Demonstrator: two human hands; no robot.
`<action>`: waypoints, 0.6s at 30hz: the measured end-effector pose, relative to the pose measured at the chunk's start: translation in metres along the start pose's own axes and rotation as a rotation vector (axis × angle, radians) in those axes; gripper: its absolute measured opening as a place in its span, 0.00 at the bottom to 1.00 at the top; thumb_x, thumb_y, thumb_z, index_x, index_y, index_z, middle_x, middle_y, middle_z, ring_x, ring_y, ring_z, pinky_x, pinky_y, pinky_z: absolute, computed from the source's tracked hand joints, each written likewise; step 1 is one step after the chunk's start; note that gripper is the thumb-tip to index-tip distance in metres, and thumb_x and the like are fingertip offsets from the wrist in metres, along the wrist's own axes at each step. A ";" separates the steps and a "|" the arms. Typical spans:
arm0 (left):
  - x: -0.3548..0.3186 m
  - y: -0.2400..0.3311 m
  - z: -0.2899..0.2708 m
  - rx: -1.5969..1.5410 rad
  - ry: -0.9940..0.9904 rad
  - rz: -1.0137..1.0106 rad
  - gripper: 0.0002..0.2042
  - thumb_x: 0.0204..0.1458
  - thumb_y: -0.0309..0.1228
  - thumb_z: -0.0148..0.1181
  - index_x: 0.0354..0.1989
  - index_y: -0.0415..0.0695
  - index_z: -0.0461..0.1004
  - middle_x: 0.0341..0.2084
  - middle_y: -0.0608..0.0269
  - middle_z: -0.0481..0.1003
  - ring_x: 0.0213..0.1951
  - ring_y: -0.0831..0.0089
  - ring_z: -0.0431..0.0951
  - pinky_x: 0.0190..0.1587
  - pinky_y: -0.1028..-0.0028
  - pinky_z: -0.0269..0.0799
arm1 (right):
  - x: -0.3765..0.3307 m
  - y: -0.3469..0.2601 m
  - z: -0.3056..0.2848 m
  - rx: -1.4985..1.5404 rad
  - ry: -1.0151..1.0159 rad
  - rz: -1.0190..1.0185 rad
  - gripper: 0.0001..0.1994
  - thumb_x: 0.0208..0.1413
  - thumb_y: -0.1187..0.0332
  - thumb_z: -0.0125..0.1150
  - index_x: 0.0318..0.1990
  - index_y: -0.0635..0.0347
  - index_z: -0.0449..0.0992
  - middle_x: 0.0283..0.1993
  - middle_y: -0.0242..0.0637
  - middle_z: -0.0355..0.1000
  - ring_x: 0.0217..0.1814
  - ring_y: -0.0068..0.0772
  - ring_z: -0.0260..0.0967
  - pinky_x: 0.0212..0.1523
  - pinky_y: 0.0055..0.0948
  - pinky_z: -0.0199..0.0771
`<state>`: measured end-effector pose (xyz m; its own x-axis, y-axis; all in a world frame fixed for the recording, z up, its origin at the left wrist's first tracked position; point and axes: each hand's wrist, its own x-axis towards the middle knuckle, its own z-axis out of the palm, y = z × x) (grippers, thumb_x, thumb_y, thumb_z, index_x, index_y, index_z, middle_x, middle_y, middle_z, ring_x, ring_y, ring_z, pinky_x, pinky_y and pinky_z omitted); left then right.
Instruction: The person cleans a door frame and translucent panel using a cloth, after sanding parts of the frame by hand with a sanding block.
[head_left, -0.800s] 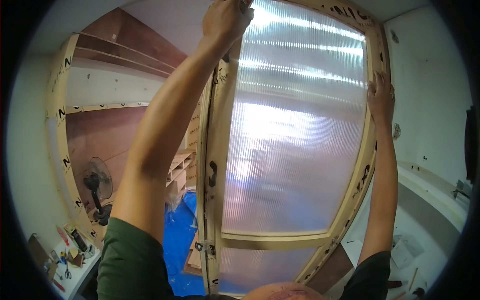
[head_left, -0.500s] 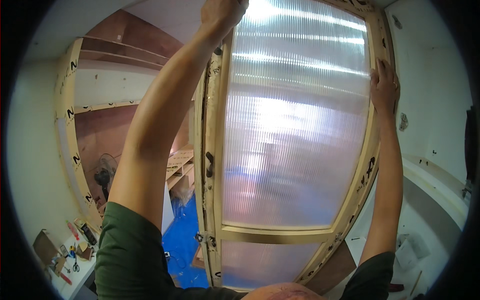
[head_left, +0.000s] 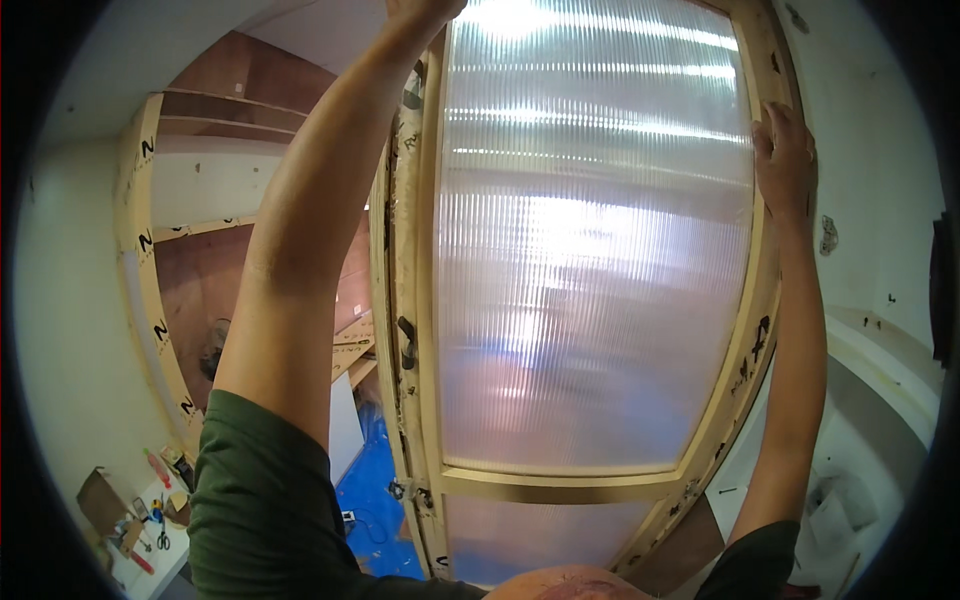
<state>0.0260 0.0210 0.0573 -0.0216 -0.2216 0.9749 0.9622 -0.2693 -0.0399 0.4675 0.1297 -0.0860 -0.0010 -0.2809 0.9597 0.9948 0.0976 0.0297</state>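
A tall door panel of ribbed translucent sheet [head_left: 590,300] in a yellow-taped frame [head_left: 560,488] stands upright before me. Both my arms reach up to it. At the top left corner is my left hand [head_left: 425,8], mostly cut off by the picture's upper edge, so its fingers do not show. My right hand [head_left: 787,155] is closed round the right side of the door frame, fingers curled over its edge. Dark hinge-like metal pieces [head_left: 406,342] sit along the left post. Strong light reflects off the sheet.
At lower left, a white surface [head_left: 165,560] holds scissors [head_left: 163,538], a red-handled tool and small items. Blue sheeting [head_left: 380,490] covers the floor behind the door. Beyond stand a taped shelf frame [head_left: 150,240] and a fan [head_left: 213,345]. White curved shelving [head_left: 870,390] is to the right.
The view has shifted slightly, so the door's left post appears further left and its right edge further right. My left hand has risen further out of view; my right hand stays on the frame.
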 end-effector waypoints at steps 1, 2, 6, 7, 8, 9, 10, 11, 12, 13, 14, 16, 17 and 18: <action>0.002 0.004 0.000 -0.011 -0.026 0.019 0.14 0.60 0.36 0.63 0.53 0.51 0.78 0.54 0.53 0.77 0.54 0.56 0.79 0.52 0.56 0.77 | -0.001 0.004 0.000 0.027 0.013 -0.006 0.21 0.67 0.61 0.57 0.65 0.55 0.73 0.68 0.40 0.68 0.72 0.49 0.63 0.71 0.48 0.64; 0.004 0.006 0.002 -0.022 -0.052 0.037 0.13 0.61 0.36 0.62 0.52 0.52 0.78 0.53 0.53 0.77 0.55 0.56 0.79 0.52 0.56 0.76 | -0.002 0.007 -0.001 0.054 0.027 -0.011 0.21 0.67 0.62 0.57 0.65 0.56 0.73 0.68 0.41 0.69 0.72 0.49 0.63 0.71 0.47 0.64; 0.036 -0.006 0.021 0.033 0.054 0.082 0.10 0.63 0.39 0.58 0.48 0.51 0.79 0.48 0.54 0.80 0.48 0.57 0.81 0.49 0.57 0.77 | -0.001 0.004 -0.003 0.050 0.070 -0.040 0.21 0.66 0.63 0.58 0.64 0.57 0.73 0.66 0.42 0.70 0.71 0.49 0.64 0.71 0.46 0.64; 0.050 -0.022 0.030 0.069 0.125 0.111 0.11 0.63 0.39 0.57 0.48 0.50 0.79 0.46 0.55 0.80 0.46 0.57 0.82 0.48 0.57 0.77 | 0.000 -0.001 0.001 0.064 0.082 -0.053 0.20 0.66 0.63 0.58 0.64 0.57 0.73 0.66 0.42 0.70 0.71 0.50 0.64 0.71 0.46 0.64; 0.056 -0.031 0.034 0.096 0.193 0.139 0.11 0.64 0.40 0.57 0.48 0.49 0.78 0.45 0.56 0.80 0.44 0.58 0.82 0.47 0.57 0.77 | -0.001 -0.003 0.002 0.071 0.092 -0.066 0.20 0.66 0.63 0.59 0.64 0.57 0.74 0.65 0.42 0.71 0.71 0.50 0.65 0.71 0.46 0.65; 0.053 -0.029 0.034 -0.085 0.164 0.064 0.12 0.65 0.41 0.57 0.48 0.49 0.78 0.43 0.56 0.80 0.41 0.60 0.81 0.45 0.59 0.78 | -0.002 -0.005 0.001 0.102 0.070 -0.025 0.20 0.66 0.63 0.59 0.63 0.56 0.74 0.66 0.41 0.71 0.71 0.50 0.65 0.71 0.46 0.65; 0.046 -0.021 0.032 -0.268 0.129 -0.013 0.13 0.65 0.42 0.56 0.49 0.48 0.77 0.41 0.57 0.81 0.39 0.62 0.81 0.42 0.61 0.78 | -0.004 -0.007 -0.003 0.129 0.045 0.019 0.20 0.66 0.63 0.59 0.63 0.56 0.74 0.66 0.41 0.71 0.70 0.50 0.65 0.71 0.45 0.65; 0.040 -0.015 0.027 -0.447 0.093 -0.094 0.14 0.66 0.43 0.56 0.50 0.47 0.77 0.39 0.57 0.81 0.36 0.64 0.80 0.40 0.62 0.78 | -0.007 -0.008 -0.005 0.158 0.019 0.063 0.20 0.66 0.63 0.59 0.63 0.55 0.74 0.66 0.41 0.71 0.70 0.49 0.65 0.71 0.45 0.65; 0.033 -0.004 0.010 -0.554 0.123 -0.166 0.15 0.66 0.43 0.57 0.51 0.46 0.76 0.37 0.57 0.80 0.35 0.67 0.79 0.39 0.64 0.77 | -0.005 -0.003 -0.007 0.119 0.037 0.026 0.19 0.66 0.63 0.59 0.63 0.55 0.74 0.66 0.40 0.71 0.70 0.49 0.66 0.71 0.45 0.65; 0.025 0.008 -0.012 -0.656 0.153 -0.233 0.17 0.66 0.44 0.57 0.52 0.44 0.75 0.35 0.57 0.80 0.34 0.69 0.79 0.38 0.66 0.77 | -0.004 0.004 -0.004 0.086 0.057 -0.008 0.19 0.66 0.63 0.59 0.63 0.54 0.74 0.67 0.39 0.70 0.70 0.48 0.66 0.71 0.46 0.65; 0.017 0.013 -0.032 -0.742 0.183 -0.299 0.18 0.66 0.45 0.57 0.53 0.43 0.74 0.33 0.57 0.80 0.33 0.71 0.78 0.36 0.68 0.76 | -0.004 0.006 0.000 0.068 0.076 -0.039 0.19 0.66 0.63 0.58 0.63 0.53 0.74 0.67 0.39 0.70 0.70 0.48 0.66 0.71 0.46 0.65; 0.002 0.001 -0.056 -0.635 0.211 -0.213 0.20 0.66 0.46 0.59 0.54 0.41 0.73 0.33 0.57 0.80 0.32 0.73 0.77 0.35 0.71 0.76 | -0.005 0.000 0.006 0.072 0.083 -0.042 0.20 0.66 0.62 0.58 0.64 0.53 0.73 0.68 0.38 0.69 0.70 0.48 0.66 0.71 0.47 0.64; 0.000 -0.007 -0.058 -0.603 0.222 -0.173 0.21 0.66 0.46 0.59 0.54 0.40 0.73 0.32 0.57 0.80 0.31 0.74 0.76 0.35 0.72 0.76 | -0.004 0.003 0.007 0.052 0.085 -0.046 0.20 0.67 0.61 0.57 0.64 0.53 0.73 0.68 0.38 0.69 0.70 0.48 0.66 0.71 0.47 0.64; -0.006 -0.018 -0.058 -0.515 0.094 -0.084 0.20 0.66 0.44 0.59 0.54 0.39 0.73 0.38 0.54 0.80 0.36 0.69 0.79 0.37 0.69 0.78 | -0.005 0.006 0.007 0.053 0.066 -0.027 0.21 0.67 0.61 0.57 0.65 0.52 0.73 0.69 0.37 0.69 0.70 0.48 0.66 0.71 0.48 0.63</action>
<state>-0.0071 -0.0271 0.0397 -0.1403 -0.2560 0.9564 0.6985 -0.7102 -0.0876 0.4727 0.1380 -0.0888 -0.0189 -0.3461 0.9380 0.9877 0.1394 0.0713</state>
